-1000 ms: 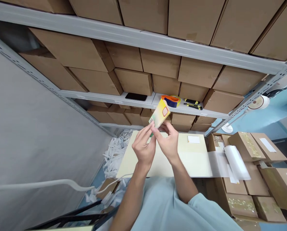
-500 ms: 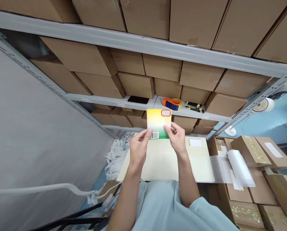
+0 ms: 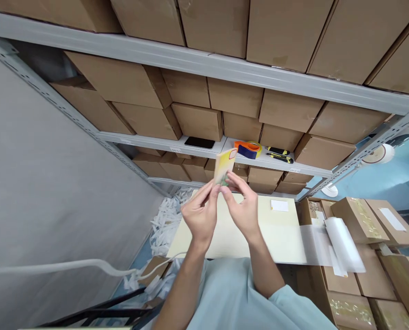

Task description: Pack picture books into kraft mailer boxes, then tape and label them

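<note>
Between my hands, above the table, is a small yellow-and-green booklet (image 3: 225,164) with a red-framed label near its top. It is turned at an angle, so its pale, thin edge shows. My left hand (image 3: 200,213) is closed on the lower left edge, thumb and fingers pinching it. My right hand (image 3: 242,206) has its thumb at the bottom corner and its bent fingers against the green lower part of the face. The fingers cover much of the lower end.
The pale table (image 3: 259,229) bears a white card (image 3: 279,205). On the shelf lie a black phone (image 3: 199,142), a tape dispenser (image 3: 248,149) and utility knives (image 3: 280,155). Cartons (image 3: 283,107) fill the rack. At right, a plastic film roll (image 3: 344,243) rests on boxes; shredded paper (image 3: 166,224) lies left.
The booklet has turned from facing me flat, barcode showing, to an edge-on slant. My hands have drawn closer together, and the right one has shifted its fingers on the booklet.
</note>
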### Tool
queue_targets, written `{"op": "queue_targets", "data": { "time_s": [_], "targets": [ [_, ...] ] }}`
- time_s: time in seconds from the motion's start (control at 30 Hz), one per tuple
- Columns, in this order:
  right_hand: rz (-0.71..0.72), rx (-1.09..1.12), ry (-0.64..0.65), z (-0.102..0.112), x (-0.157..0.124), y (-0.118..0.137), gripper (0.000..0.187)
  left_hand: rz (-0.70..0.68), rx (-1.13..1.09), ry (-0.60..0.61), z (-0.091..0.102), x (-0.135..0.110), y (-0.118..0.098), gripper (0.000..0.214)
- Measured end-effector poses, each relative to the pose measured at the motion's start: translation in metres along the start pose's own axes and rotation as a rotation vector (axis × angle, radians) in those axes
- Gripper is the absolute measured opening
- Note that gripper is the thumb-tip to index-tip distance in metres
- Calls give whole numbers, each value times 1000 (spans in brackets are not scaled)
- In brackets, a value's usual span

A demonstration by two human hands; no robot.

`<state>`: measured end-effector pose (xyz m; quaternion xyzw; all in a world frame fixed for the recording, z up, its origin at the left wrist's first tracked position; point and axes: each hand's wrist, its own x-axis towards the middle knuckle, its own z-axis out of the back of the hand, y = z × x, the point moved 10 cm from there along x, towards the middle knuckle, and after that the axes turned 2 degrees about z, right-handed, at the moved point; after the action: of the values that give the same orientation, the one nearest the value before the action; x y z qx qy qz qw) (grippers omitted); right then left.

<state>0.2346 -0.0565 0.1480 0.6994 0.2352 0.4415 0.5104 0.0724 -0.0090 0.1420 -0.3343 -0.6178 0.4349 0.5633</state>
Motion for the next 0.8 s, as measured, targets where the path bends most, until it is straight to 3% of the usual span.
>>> {"op": "queue_targets", "data": {
  "time_s": [0.1,0.2,0.3,0.37,0.5,0.57,0.67,0.8],
  "targets": [
    [-37,41,-8,-8,-4,-4,53,-89,23,166,-13,-5,-16,30],
    [-65,78,-62,0,3,-14,45,-158,33,353,-24,-5,-25,31],
    [-103,156,-13,6,11,-24,48,-137,59,252,-5,9,-19,32],
    [-143,201,57,5,13,-30,48,-30,58,143,12,20,-3,41],
    [-184,217,137,2,13,-36,49,224,-51,202,12,24,33,55],
    [-180,229,143,1,14,-37,50,266,-84,223,12,24,41,58],
    [-153,234,102,4,15,-37,52,194,-69,251,11,28,39,54],
    [-16,107,60,15,15,-23,33,-101,57,260,18,36,13,25]
  ]
}}
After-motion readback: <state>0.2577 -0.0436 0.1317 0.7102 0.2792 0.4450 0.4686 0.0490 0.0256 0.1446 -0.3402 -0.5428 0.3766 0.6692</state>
